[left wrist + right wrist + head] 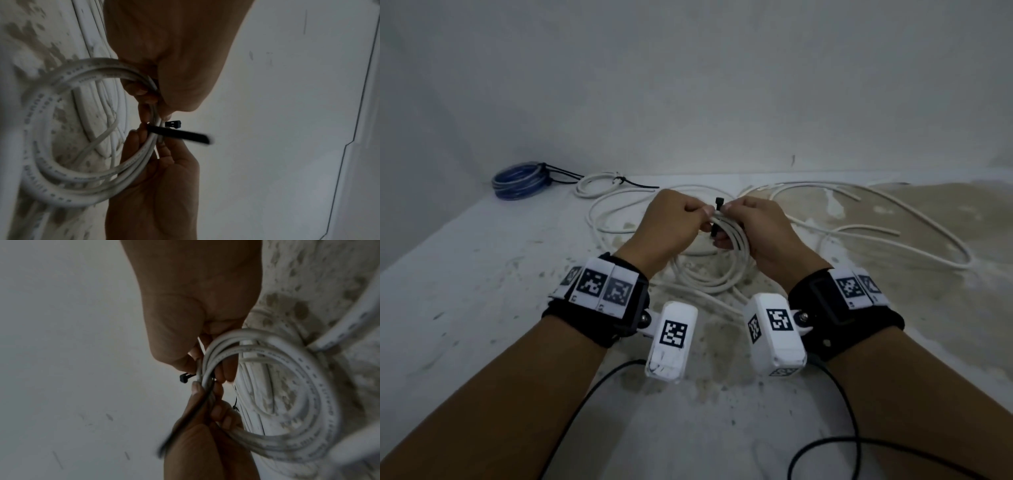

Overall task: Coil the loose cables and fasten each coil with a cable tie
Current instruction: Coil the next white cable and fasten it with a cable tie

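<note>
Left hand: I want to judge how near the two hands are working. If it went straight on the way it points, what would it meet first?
Probably the right hand, since the left hand points toward it across the black cable tie.

1. Plain pale wall [688, 68] behind everything, greyish-white, with a few small dark scuffs low down.
2. The floor [465, 291] is a whitish, worn surface with speckles and chipped spots all over.
3. A big sandy-brown patch [945, 219] spreads over the right side of it.
4. Light is dim and flat, kinda bluish, no hard shadows.
</note>
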`<control>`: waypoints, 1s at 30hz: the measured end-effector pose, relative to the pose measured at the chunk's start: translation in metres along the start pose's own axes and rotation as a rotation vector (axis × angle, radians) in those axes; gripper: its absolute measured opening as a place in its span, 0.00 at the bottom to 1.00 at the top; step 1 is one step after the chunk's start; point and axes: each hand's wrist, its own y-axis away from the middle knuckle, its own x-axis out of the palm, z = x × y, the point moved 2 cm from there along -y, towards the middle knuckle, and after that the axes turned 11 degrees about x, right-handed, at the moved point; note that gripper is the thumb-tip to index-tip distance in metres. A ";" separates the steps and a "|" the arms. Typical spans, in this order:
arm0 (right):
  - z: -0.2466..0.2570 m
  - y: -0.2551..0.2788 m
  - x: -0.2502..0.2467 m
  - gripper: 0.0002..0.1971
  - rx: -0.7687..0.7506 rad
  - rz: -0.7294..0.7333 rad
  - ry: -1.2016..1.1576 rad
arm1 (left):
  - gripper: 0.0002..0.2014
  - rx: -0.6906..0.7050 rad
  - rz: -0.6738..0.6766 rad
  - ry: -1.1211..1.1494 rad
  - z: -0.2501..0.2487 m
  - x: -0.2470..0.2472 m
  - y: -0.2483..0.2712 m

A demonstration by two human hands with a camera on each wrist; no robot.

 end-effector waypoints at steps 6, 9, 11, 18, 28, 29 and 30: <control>-0.007 -0.002 0.004 0.07 -0.092 0.023 0.096 | 0.10 -0.037 -0.007 0.068 0.005 -0.003 0.008; -0.010 -0.001 0.005 0.07 -0.110 0.038 0.101 | 0.10 -0.042 -0.019 0.108 0.006 -0.005 0.013; -0.011 0.001 0.007 0.06 -0.127 0.047 0.090 | 0.10 -0.032 -0.036 0.120 0.007 -0.007 0.017; -0.015 0.002 0.012 0.08 -0.166 0.095 0.142 | 0.10 -0.049 -0.005 0.152 0.012 -0.009 0.022; -0.016 0.003 0.012 0.05 -0.149 0.062 0.121 | 0.12 -0.004 -0.009 0.055 0.011 -0.005 0.022; -0.016 0.003 0.012 0.06 -0.141 0.051 0.099 | 0.12 -0.006 -0.021 0.044 0.010 -0.005 0.022; -0.016 0.003 0.012 0.07 -0.131 0.052 0.076 | 0.12 -0.012 -0.032 0.039 0.010 -0.005 0.022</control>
